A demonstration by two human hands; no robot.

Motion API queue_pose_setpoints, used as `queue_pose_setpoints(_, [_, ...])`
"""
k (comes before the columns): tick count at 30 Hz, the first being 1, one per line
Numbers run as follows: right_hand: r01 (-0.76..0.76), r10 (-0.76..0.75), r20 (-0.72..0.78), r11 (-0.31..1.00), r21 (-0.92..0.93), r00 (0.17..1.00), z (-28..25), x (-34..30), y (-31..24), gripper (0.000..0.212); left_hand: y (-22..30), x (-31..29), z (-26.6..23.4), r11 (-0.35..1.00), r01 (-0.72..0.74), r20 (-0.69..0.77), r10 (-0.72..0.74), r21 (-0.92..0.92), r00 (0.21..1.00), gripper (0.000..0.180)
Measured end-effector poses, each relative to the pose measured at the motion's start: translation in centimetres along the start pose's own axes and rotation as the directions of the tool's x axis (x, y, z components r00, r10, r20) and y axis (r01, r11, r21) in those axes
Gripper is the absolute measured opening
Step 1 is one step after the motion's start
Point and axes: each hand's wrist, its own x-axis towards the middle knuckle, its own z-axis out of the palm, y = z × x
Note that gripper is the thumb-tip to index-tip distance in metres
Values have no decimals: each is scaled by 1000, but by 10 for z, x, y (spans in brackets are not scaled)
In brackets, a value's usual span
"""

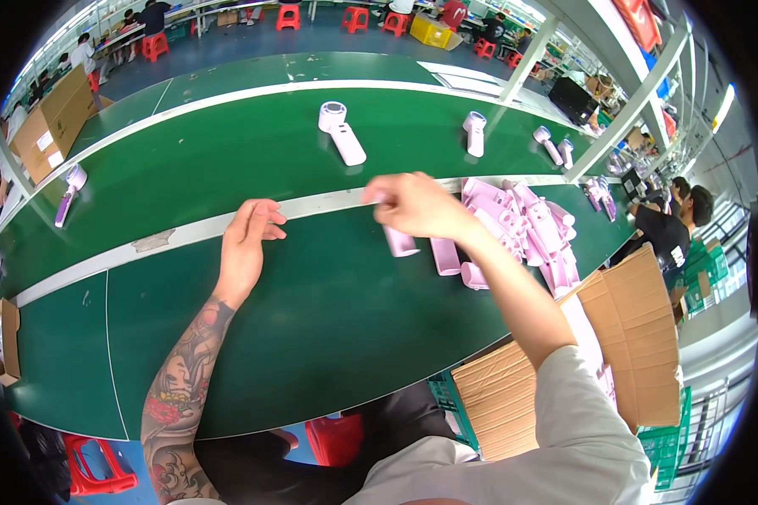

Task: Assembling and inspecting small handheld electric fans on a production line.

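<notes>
My right hand is closed around a pale pink plastic shell, above the near green work surface. The fingers cover the shell's upper part, while its lower end sticks out below. My left hand holds nothing, its fingers loosely apart and bent, by the pale rail in front of me. To the right of my right hand lies a heap of pink plastic shells, with one loose pink shell at its near left edge. A pink and white handheld device lies beyond the rail on the green belt.
More handheld devices lie along the belt, including one at the far left. An opened cardboard box stands by my right elbow. Another carton is at the back left. A co-worker sits at the right.
</notes>
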Motion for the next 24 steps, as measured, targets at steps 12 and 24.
queue_pose_setpoints(12, [117, -27, -116, 68, 991, 993, 127, 43, -42, 17, 10, -1, 6, 990, -46, 59, 38, 135, 998, 26])
queue_pose_setpoints(24, [309, -73, -342, 628, 715, 937, 131, 28, -54, 48, 10, -2, 11, 994, 40, -81, -32, 101, 996, 20])
